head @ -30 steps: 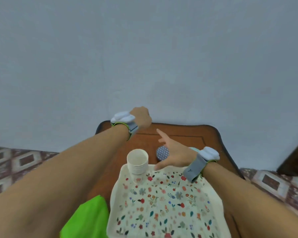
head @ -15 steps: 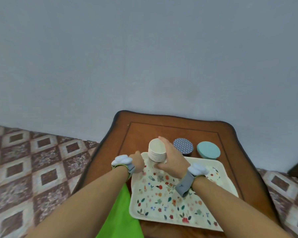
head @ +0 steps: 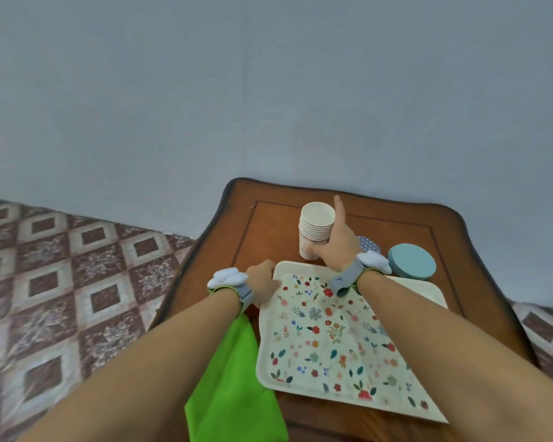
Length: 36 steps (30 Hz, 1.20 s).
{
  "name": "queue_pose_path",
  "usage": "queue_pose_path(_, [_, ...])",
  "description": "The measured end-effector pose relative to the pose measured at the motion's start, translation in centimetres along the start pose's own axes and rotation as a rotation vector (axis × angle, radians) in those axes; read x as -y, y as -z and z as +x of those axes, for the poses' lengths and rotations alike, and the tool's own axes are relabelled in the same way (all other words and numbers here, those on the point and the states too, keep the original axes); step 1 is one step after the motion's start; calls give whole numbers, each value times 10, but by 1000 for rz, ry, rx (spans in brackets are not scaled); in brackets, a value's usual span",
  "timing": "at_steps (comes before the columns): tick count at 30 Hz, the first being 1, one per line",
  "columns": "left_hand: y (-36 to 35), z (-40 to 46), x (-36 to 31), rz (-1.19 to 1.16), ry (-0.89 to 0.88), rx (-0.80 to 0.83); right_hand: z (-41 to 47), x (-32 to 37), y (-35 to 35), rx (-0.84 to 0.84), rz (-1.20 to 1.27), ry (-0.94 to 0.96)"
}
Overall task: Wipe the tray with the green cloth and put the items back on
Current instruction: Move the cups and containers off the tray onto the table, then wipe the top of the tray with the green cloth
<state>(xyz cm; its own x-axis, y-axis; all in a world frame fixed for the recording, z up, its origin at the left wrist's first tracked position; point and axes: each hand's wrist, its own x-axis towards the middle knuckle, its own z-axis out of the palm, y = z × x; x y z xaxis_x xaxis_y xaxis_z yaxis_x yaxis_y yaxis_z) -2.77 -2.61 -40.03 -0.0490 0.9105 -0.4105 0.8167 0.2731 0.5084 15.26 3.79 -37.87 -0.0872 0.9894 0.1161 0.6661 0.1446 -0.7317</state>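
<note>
Tray point(head: 342, 339) lies flat on the wooden table point(head: 268, 224), green cloth point(head: 233, 381) just left of it. Left hand point(head: 262, 283) is curled on the tray's far-left corner; right hand point(head: 336, 244) is clamped round the paper cup stack point(head: 315, 229) beyond the tray's far edge (index finger sticking up). Vs 0.5 s ago, the stack is off the tray, farther back. Patterned lid point(head: 369, 245) and teal lid point(head: 412, 261) sit behind the tray, partly hidden by the right wrist.

A home: carved wooden table point(head: 268, 224), patterned floor tiles point(head: 61, 282), painted wall point(head: 268, 90).
</note>
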Motion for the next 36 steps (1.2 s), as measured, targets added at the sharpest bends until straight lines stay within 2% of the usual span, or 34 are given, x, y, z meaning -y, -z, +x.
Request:
queue_pose_path(3, [17,-13,7,-63,6,92,-15,0,7,-35,119,-52])
queue_pose_path(7, [39,-51,26,285,32,164,-53,5,25,-110,24,-20])
queue_pose_path(10, [42,-79,45,464,101,255,-86,12,37,-58,-87,55])
queue_pose_path(14, [30,-115,56,493,108,234,-120,22,51,32,-188,142])
queue_pose_path(17, [45,-135,44,330,131,207,-141,29,61,115,-233,171])
queue_pose_path(18, [56,-142,35,273,138,208,-150,36,69,128,-193,175])
queue_pose_path(20, [82,-148,13,152,146,213,-161,49,75,162,38,126])
queue_pose_path(24, [110,-164,-49,-357,104,162,-179,73,89,236,388,120])
queue_pose_path(27, [103,-170,-103,-764,32,208,-180,78,89,335,542,164])
queue_pose_path(29, [97,-175,-132,-955,-5,254,-178,80,90,273,530,176])
queue_pose_path(30, [95,-174,-142,-1033,-36,291,-176,80,93,176,484,179])
queue_pose_path(32, [86,-165,-150,-1123,-57,377,-173,70,102,-13,435,133])
queue_pose_path(34, [75,-146,-134,-1055,-47,353,-170,60,111,-91,453,20])
queue_pose_path(36, [55,-118,-110,-755,29,150,-161,42,115,-78,473,-121])
